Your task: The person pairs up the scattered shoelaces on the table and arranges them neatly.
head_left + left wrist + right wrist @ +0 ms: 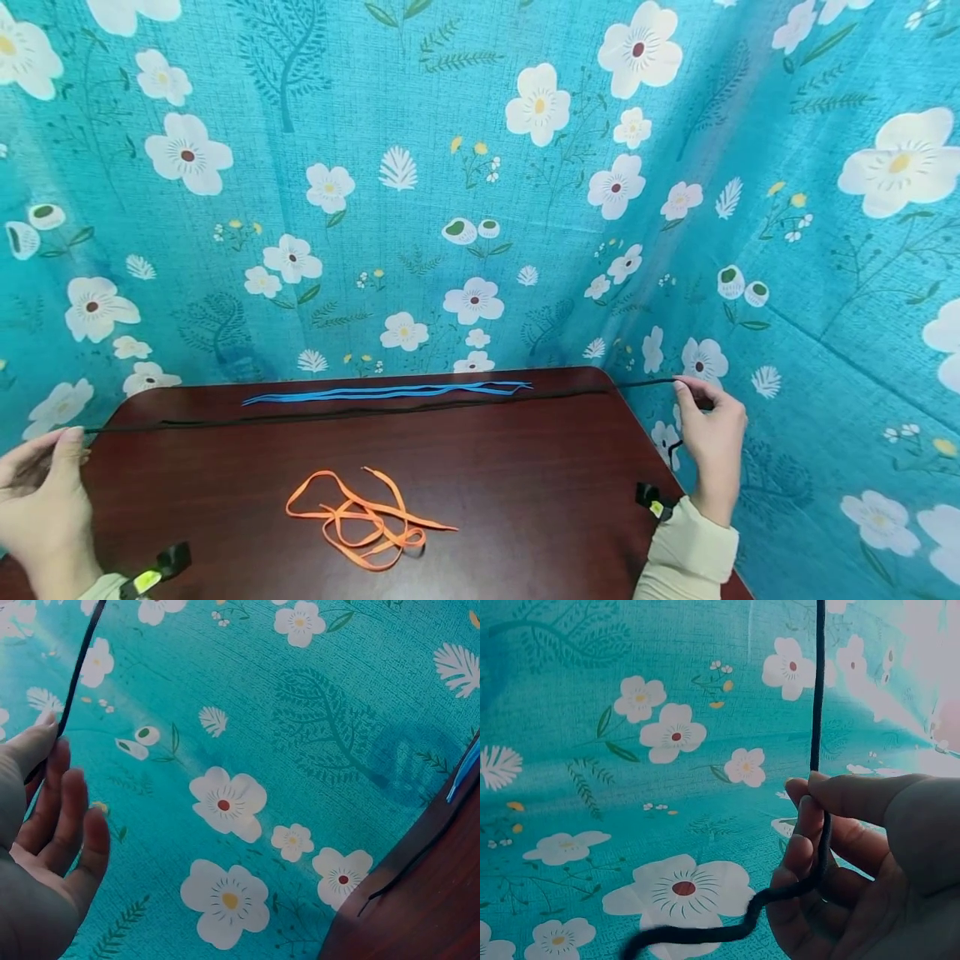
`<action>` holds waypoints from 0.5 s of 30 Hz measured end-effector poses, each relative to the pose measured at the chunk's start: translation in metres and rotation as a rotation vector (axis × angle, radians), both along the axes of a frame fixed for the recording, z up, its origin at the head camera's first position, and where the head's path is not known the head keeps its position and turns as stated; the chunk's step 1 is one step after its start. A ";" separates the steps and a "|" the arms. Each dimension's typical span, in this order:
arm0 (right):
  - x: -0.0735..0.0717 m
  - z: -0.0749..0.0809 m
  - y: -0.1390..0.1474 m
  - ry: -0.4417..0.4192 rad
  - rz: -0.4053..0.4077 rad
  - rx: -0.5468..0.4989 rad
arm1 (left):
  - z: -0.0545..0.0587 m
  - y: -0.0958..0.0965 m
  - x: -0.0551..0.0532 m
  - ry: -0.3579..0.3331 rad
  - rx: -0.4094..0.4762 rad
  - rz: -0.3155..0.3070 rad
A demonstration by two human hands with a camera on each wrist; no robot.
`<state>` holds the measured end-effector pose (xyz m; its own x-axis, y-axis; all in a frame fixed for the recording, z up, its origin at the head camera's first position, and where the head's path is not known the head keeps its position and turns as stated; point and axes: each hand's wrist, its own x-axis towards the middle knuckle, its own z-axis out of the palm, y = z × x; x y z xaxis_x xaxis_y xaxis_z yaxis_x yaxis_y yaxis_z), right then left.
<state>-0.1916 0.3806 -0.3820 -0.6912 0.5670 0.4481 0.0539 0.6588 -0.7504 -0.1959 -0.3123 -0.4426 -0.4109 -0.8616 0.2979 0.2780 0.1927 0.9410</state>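
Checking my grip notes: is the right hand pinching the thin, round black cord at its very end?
No, the black cord runs on past the right hand in a loose, bent tail.

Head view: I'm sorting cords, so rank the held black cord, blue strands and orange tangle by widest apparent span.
1. Held black cord
2. Blue strands
3. Orange tangle, though lying nearer than the strands

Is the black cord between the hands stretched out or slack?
Stretched out: the head view shows the black cord running nearly straight from the left hand to the right hand.
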 end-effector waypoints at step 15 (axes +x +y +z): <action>0.003 -0.003 0.010 -0.089 -0.066 -0.111 | 0.001 -0.010 -0.003 0.212 0.250 -0.011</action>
<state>-0.1886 0.3902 -0.3851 -0.6851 0.6549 0.3189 0.1639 0.5652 -0.8085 -0.1987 -0.3222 -0.4420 -0.3718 -0.9149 0.1571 0.4735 -0.0414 0.8798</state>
